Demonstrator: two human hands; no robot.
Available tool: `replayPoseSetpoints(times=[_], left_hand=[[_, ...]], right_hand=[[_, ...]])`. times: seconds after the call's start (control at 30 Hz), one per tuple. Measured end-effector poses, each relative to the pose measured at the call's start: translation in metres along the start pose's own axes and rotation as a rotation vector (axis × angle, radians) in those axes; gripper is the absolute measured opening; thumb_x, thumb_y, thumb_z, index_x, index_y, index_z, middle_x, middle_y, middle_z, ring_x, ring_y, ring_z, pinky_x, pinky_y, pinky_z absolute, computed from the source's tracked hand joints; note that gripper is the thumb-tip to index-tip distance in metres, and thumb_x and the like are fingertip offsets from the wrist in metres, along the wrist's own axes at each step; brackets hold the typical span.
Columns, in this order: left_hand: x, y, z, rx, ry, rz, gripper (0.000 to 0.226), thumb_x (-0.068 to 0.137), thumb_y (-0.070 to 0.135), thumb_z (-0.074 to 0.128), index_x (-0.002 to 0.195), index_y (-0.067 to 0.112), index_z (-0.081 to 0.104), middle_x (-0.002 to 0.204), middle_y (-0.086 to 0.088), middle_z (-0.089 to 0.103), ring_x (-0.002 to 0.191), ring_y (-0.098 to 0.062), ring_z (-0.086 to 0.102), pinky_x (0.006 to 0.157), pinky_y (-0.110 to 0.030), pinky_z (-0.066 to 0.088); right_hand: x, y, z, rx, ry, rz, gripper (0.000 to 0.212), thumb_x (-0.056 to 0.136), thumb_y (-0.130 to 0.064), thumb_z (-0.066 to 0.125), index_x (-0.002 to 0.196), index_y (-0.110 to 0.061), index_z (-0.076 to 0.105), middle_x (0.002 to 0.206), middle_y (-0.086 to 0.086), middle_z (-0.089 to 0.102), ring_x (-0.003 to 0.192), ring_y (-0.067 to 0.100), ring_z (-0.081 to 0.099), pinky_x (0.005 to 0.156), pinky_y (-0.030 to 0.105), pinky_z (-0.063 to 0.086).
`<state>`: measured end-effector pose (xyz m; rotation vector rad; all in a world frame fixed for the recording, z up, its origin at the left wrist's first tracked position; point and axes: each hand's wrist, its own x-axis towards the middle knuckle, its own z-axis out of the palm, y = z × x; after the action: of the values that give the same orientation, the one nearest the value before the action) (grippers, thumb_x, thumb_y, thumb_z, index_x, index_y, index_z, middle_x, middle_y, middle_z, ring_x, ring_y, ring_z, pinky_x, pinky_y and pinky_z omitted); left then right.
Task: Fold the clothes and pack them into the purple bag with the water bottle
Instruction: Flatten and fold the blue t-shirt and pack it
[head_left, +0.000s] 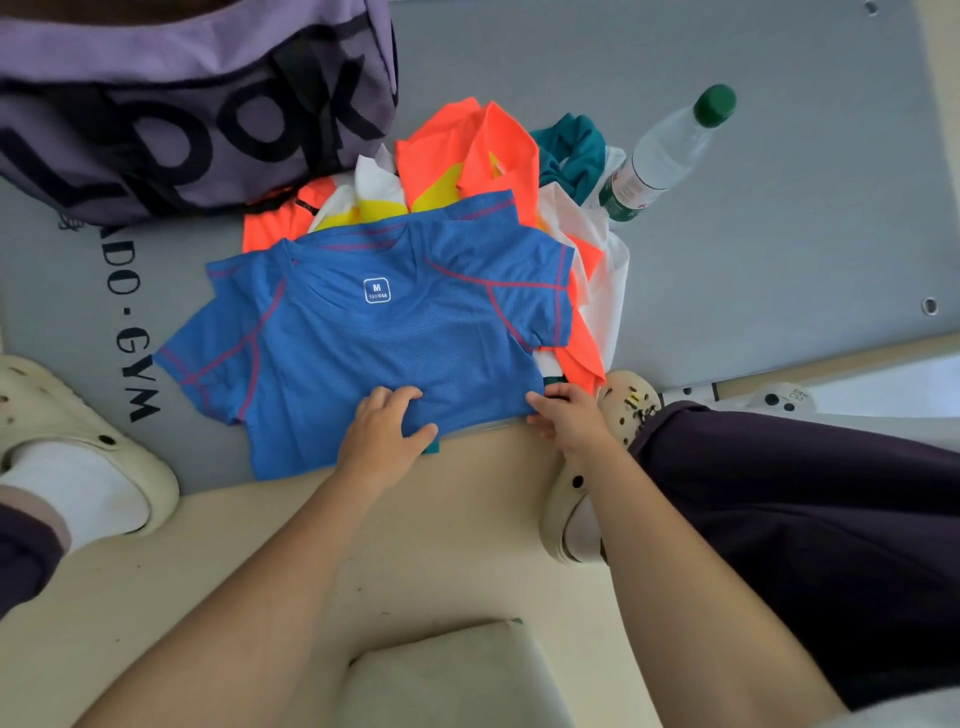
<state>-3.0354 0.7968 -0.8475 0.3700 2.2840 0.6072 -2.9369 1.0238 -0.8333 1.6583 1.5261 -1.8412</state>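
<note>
A blue T-shirt (363, 332) with red seams and an "M" size mark lies spread flat on the grey gym mat (727, 234), on top of a heap of other clothes. My left hand (387, 431) pinches its lower hem between thumb and fingers. My right hand (566, 415) grips the hem's right corner. Behind the shirt lie orange clothes (467, 150), white and yellow pieces (376, 200) and a teal garment (574, 150). The purple bag (171, 104) with black letters stands at the back left. A clear water bottle (670, 150) with a green cap lies to the right of the heap.
My feet in cream clogs flank the shirt, one at the left (78, 441) and one at the right (597, 467), with a dark trouser leg (805, 519) beside it. The mat's near edge meets a beige floor (441, 545). A pale block (457, 675) sits near me.
</note>
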Motion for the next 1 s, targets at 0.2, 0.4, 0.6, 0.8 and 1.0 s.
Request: replayPoseSetpoints(times=[0.2,0.4,0.6,0.8,1.0], left_hand=[[0.000,-0.004,0.000,0.011,-0.023,0.013,0.051,0.086,0.047,0.062,0.133,0.032,0.048,0.121,0.008,0.045,0.122,-0.016,0.039,0.095,-0.033,0.041],[0.001,-0.009,-0.011,-0.199,0.011,-0.046,0.034,0.088,0.035,0.065,0.121,0.028,0.062,0.105,0.010,0.054,0.101,-0.009,0.055,0.089,-0.025,0.045],[-0.020,-0.056,-0.043,-0.538,0.343,-0.403,0.014,0.085,0.029,0.073,0.079,0.019,0.065,0.079,0.000,0.067,0.076,-0.018,0.061,0.072,-0.028,0.045],[-0.055,-0.117,-0.054,-0.633,0.403,-0.709,0.040,0.087,0.037,0.069,0.115,0.010,0.059,0.106,-0.015,0.067,0.097,-0.034,0.065,0.081,-0.039,0.052],[-0.060,-0.137,-0.051,-0.874,0.213,-0.724,0.014,0.088,0.026,0.072,0.092,0.015,0.064,0.074,-0.002,0.062,0.058,-0.013,0.057,0.049,-0.021,0.043]], right_hand=[[-0.001,-0.002,-0.013,0.040,-0.092,0.148,0.007,0.086,-0.010,0.071,0.085,-0.009,0.065,0.064,-0.001,0.052,0.055,0.010,0.043,0.053,0.021,0.040],[-0.018,-0.028,0.016,-0.137,-0.410,0.021,0.026,0.085,-0.022,0.074,0.074,-0.019,0.051,0.069,-0.002,0.053,0.061,0.009,0.049,0.060,0.021,0.038],[-0.028,-0.041,0.120,-0.362,-0.396,-0.217,0.037,0.082,-0.023,0.077,0.066,-0.016,0.044,0.069,0.010,0.056,0.062,0.017,0.051,0.059,0.025,0.041],[-0.017,-0.024,0.152,-0.532,-0.303,-0.248,0.048,0.082,-0.028,0.076,0.062,-0.020,0.033,0.071,0.008,0.041,0.067,0.018,0.040,0.062,0.031,0.032],[-0.007,-0.020,0.155,-0.608,-0.243,-0.252,0.045,0.082,-0.032,0.074,0.063,-0.018,0.036,0.071,0.008,0.045,0.068,0.019,0.044,0.067,0.032,0.037]])
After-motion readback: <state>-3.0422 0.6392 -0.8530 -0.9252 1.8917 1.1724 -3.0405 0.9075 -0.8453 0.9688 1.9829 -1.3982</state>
